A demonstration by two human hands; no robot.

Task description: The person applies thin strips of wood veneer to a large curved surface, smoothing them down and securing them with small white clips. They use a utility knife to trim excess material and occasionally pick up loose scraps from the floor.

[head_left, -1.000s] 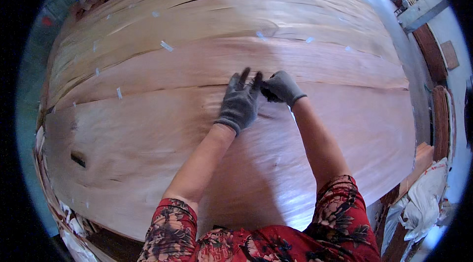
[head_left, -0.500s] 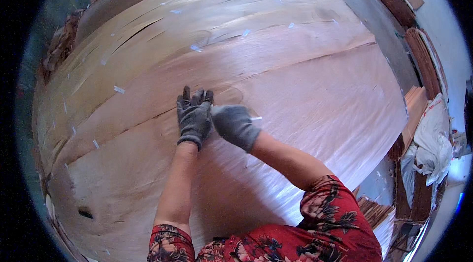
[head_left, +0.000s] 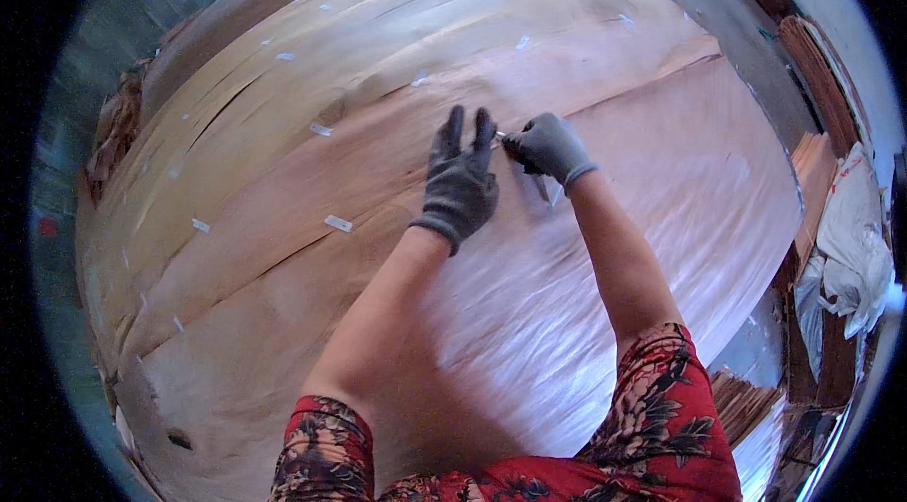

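A broad sheet of reddish wood veneer (head_left: pixel 605 209) lies in front of me, with a dark seam (head_left: pixel 288 258) running across it. My left hand (head_left: pixel 460 183), in a grey glove, rests flat beside the seam with its fingers stretched out. Just right of its fingertips, my gloved right hand (head_left: pixel 551 149) is closed in a pinch. A small pale end of tape (head_left: pixel 502 136) shows between the two hands. Below the right hand hangs a whitish strip (head_left: pixel 556 192), partly hidden by the glove. A short piece of white tape (head_left: pixel 338 223) bridges the seam left of my hands.
Several more tape pieces (head_left: pixel 321 130) dot the yellowish veneer (head_left: pixel 236 138) farther away, which has a long split (head_left: pixel 225 115). A dark hole (head_left: pixel 179 439) shows at the near left. On the right stand brown veneer stacks (head_left: pixel 820 77) and a white plastic sack (head_left: pixel 850 238).
Both hands have moved right and farther away along the seam. A tape piece now shows where they were. The left fingers are more stretched out, and the view has shifted slightly.
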